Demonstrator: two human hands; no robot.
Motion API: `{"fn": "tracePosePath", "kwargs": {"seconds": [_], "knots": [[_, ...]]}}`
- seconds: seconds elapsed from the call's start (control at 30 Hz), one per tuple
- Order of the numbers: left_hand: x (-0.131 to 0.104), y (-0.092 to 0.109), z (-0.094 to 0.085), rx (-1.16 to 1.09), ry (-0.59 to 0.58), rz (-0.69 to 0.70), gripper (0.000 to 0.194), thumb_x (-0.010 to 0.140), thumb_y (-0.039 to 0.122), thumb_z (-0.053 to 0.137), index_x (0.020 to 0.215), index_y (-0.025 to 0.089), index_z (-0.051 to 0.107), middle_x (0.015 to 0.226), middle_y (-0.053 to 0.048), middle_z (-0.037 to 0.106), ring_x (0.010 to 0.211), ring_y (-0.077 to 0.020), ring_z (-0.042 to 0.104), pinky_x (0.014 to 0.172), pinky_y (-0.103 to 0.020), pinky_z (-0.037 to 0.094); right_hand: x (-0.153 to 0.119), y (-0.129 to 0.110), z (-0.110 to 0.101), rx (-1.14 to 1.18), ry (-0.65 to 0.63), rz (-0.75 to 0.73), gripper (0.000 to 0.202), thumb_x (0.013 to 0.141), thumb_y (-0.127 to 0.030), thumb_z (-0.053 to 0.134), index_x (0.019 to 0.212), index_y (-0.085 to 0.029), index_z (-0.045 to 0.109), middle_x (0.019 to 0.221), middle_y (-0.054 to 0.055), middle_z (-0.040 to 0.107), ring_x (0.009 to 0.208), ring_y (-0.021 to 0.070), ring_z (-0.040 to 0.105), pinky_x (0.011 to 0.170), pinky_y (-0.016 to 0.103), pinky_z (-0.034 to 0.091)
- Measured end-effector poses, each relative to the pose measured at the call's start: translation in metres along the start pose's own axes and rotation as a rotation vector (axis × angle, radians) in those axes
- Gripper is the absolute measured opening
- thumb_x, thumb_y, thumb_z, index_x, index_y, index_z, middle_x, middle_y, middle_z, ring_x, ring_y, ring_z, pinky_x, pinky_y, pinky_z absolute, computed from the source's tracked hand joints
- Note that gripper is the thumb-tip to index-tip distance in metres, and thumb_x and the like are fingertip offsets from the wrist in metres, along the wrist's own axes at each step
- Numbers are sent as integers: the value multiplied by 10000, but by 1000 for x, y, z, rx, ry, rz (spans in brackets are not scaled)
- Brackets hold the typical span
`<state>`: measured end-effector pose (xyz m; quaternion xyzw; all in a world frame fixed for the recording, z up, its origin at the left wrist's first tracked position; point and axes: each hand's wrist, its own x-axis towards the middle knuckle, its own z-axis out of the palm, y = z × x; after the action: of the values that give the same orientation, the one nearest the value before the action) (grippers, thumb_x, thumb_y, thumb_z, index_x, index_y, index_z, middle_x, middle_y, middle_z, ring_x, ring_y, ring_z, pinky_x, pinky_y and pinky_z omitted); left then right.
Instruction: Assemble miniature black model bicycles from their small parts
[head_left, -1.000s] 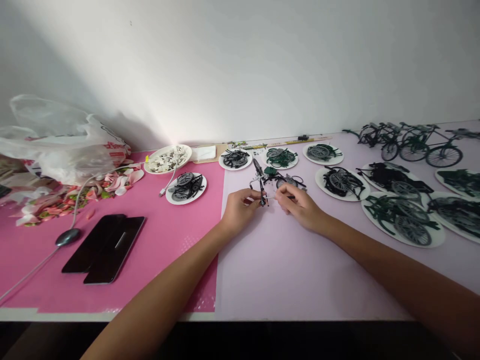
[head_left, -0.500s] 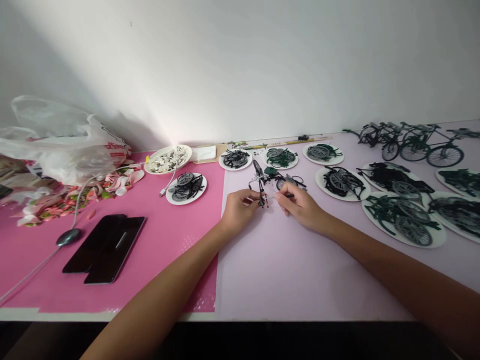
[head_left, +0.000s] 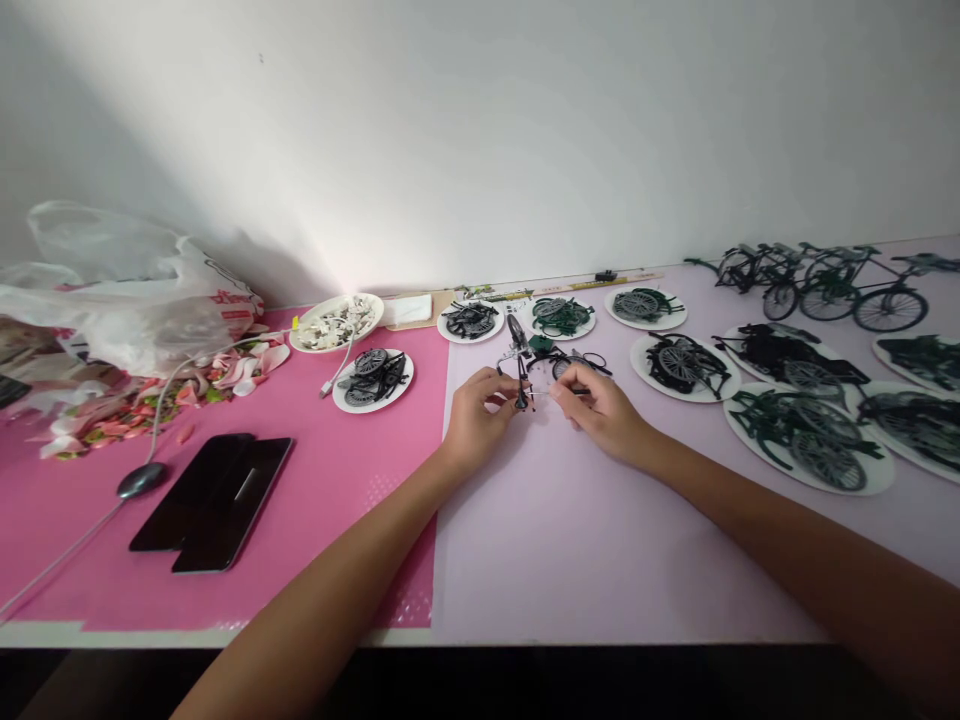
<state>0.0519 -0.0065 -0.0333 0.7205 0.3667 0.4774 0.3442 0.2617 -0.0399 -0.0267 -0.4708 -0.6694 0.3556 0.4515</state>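
My left hand (head_left: pixel 480 412) pinches a small model bicycle (head_left: pixel 516 335) near its dark narrow end, with its spoked wheel pointing away from me. My right hand (head_left: pixel 600 408) is closed around a thin tool, mostly hidden by the fingers. Its slim, pale shaft (head_left: pixel 541 393) points left to the held end of the bicycle; whether the tip touches it I cannot tell. Just behind my right hand lie black bicycle parts (head_left: pixel 562 366) with a wheel among them, partly covered by the fingers.
White plates (head_left: pixel 716 393) of black and green bicycle parts stand behind and to the right. Assembled model bicycles (head_left: pixel 889 308) stand at the far right. On the left are phones (head_left: pixel 240 510), a cable puck (head_left: pixel 141 480), a bowl (head_left: pixel 300 338), petals (head_left: pixel 105 420) and a plastic bag (head_left: pixel 142 310).
Both hands keep nearly the same place and grip, with only slight finger shifts. The view has moved a little.
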Motion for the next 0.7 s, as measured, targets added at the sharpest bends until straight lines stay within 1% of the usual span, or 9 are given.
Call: {"fn": "tracePosePath", "kwargs": {"seconds": [0.07,0.13,0.23,0.3,0.43,0.5,0.57,0.63,0.7], "knots": [[2,-3,0,-11,50,17,158,831,169,761,974,223,800,1049,-80,652,970,-188,691,865,-336,613,1,0,0,4,51,12,352,974,-561,576,856,-232,526,794,-1,573,603,130,506,553,285,422],[3,-6,0,-46,89,-9,161,796,218,822,955,218,797,1163,-97,604,1072,-214,675,943,-374,606,2,2,-1,-8,108,35,354,963,-570,586,866,-233,539,819,7,586,604,132,510,546,286,423],[5,-10,2,-178,77,-92,190,791,262,833,951,186,764,1282,-115,570,1018,-206,713,931,-393,614,5,6,-2,-44,167,57,354,954,-579,592,878,-234,560,846,17,607,624,141,522,559,291,430],[5,-10,3,-279,57,-139,237,787,291,838,960,169,732,1311,-131,596,976,-209,735,903,-393,618,6,8,-3,-66,179,53,355,952,-580,591,880,-234,567,857,25,624,657,155,542,584,297,442],[3,-7,7,-395,31,-201,321,777,346,852,985,160,693,1268,-150,686,1045,-263,737,932,-417,594,7,9,-1,-118,196,9,313,953,-529,596,879,-225,588,873,41,654,795,196,602,693,313,478],[3,-5,8,-408,25,-192,333,776,371,854,976,162,689,1187,-142,725,1123,-289,712,958,-422,576,7,9,-1,-139,210,-6,282,948,-497,604,886,-221,600,881,46,667,836,207,614,729,317,487],[3,-4,8,-408,22,-170,334,774,390,858,948,162,687,1103,-128,745,1162,-293,691,973,-415,559,7,9,-1,-152,225,-12,266,942,-481,612,894,-220,608,888,51,679,841,212,620,732,317,491],[3,-3,8,-409,16,-165,341,773,403,859,935,161,682,1064,-118,750,1122,-272,697,954,-397,554,7,10,-1,-161,237,-16,261,936,-479,620,901,-220,613,895,57,690,837,216,625,727,319,495],[3,-2,8,-417,6,-176,360,769,416,863,938,159,675,1054,-111,753,1028,-237,709,914,-375,554,7,11,-1,-164,239,-18,258,931,-476,626,903,-220,616,897,60,696,837,219,629,730,323,499]]}}
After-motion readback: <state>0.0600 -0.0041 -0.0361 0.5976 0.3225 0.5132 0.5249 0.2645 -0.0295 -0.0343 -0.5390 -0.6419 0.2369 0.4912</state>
